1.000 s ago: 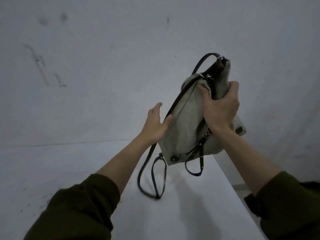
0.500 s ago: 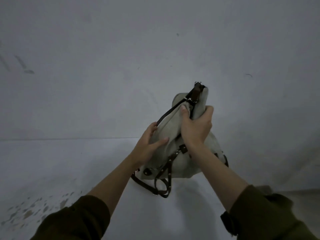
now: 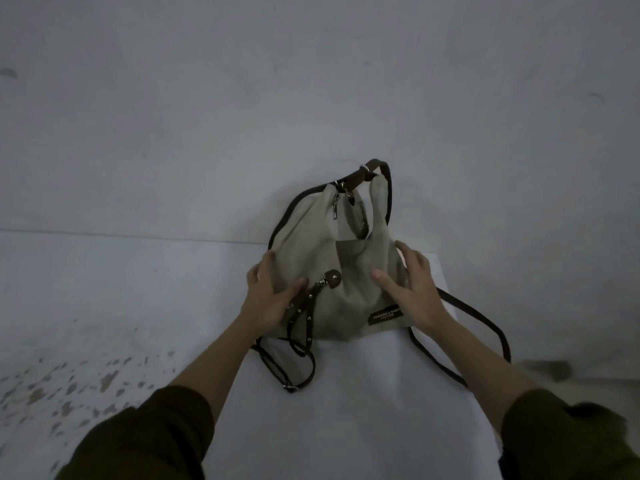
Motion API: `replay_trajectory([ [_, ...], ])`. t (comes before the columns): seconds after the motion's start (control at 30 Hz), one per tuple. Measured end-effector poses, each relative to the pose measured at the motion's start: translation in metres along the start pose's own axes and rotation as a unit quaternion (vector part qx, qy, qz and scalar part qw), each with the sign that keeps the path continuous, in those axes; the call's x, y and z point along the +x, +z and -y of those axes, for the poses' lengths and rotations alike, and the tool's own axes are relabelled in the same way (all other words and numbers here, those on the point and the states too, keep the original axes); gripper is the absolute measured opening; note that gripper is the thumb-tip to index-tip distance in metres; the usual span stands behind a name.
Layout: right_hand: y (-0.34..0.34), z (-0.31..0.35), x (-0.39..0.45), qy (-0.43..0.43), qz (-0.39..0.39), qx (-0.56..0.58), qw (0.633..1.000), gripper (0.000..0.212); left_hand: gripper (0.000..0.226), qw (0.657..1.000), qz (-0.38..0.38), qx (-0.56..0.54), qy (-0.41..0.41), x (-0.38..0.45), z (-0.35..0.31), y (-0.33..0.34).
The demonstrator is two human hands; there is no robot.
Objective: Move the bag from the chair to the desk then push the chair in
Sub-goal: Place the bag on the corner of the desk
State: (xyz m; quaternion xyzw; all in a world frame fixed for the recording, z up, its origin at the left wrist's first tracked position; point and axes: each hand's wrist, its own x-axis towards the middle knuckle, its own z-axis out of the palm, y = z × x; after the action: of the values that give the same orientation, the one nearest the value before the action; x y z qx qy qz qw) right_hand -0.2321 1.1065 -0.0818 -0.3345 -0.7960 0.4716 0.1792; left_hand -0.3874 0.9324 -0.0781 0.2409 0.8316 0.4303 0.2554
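The beige canvas bag (image 3: 341,268) with dark brown straps rests on the white desk (image 3: 346,410), leaning against the wall near the desk's far right corner. My left hand (image 3: 272,296) lies flat against the bag's left side, fingers spread. My right hand (image 3: 412,289) rests on its right side with fingers apart, not gripping. One strap loop (image 3: 298,372) lies on the desk in front; another strap (image 3: 485,327) hangs over the right edge. The chair is out of view.
A grey wall (image 3: 311,98) rises directly behind the desk. The desk's left part carries speckled stains (image 3: 69,386). The desk's right edge drops to the floor (image 3: 554,368) just beyond the bag.
The bag came down from the air onto the desk. My right hand let go of the bag's top and now lies open on its side; my left hand stayed on the left side.
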Motion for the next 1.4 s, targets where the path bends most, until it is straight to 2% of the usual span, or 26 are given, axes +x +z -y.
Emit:
replay_trajectory([
  [0.07,0.009,-0.013,0.001,0.038,0.009,0.052,0.998,0.086,0.097,0.998,-0.008,-0.049,-0.030,0.003,0.007,0.008],
  [0.1,0.012,-0.017,0.004,0.042,0.007,0.066,0.997,0.087,0.098,0.998,-0.017,-0.055,-0.034,0.005,0.010,0.011],
  [0.23,0.013,-0.015,0.013,0.059,-0.051,0.063,0.995,0.090,0.066,0.996,-0.044,-0.068,-0.034,0.016,0.006,0.020],
  [0.37,-0.005,-0.023,0.020,0.048,-0.149,0.035,0.987,0.079,0.061,0.997,-0.013,-0.076,-0.005,0.028,-0.014,0.042],
  [0.47,-0.027,-0.032,0.033,0.056,-0.175,0.025,0.983,0.075,0.057,0.997,0.004,-0.075,0.013,0.046,-0.026,0.058],
  [0.67,-0.047,-0.039,0.055,0.037,-0.172,0.016,0.984,0.077,0.039,0.995,-0.018,-0.092,0.041,0.060,-0.042,0.076],
  [0.97,-0.048,-0.039,0.046,0.025,-0.139,0.019,0.990,0.073,0.038,0.994,-0.052,-0.082,0.041,0.054,-0.039,0.077],
  [1.13,-0.052,-0.038,0.034,0.036,-0.130,0.022,0.991,0.077,0.042,0.998,-0.031,-0.048,0.039,0.041,-0.042,0.072],
  [1.2,-0.050,-0.035,0.024,0.008,-0.169,0.005,0.986,0.065,0.042,0.998,-0.030,-0.033,0.045,0.033,-0.040,0.067],
  [1.27,-0.047,-0.029,0.013,-0.057,-0.229,-0.031,0.971,0.055,0.039,0.999,-0.026,-0.009,0.038,0.021,-0.034,0.062],
  [1.4,-0.025,-0.019,-0.004,-0.244,-0.318,-0.126,0.908,0.033,0.045,0.998,-0.024,0.051,-0.003,-0.001,-0.008,0.048],
])
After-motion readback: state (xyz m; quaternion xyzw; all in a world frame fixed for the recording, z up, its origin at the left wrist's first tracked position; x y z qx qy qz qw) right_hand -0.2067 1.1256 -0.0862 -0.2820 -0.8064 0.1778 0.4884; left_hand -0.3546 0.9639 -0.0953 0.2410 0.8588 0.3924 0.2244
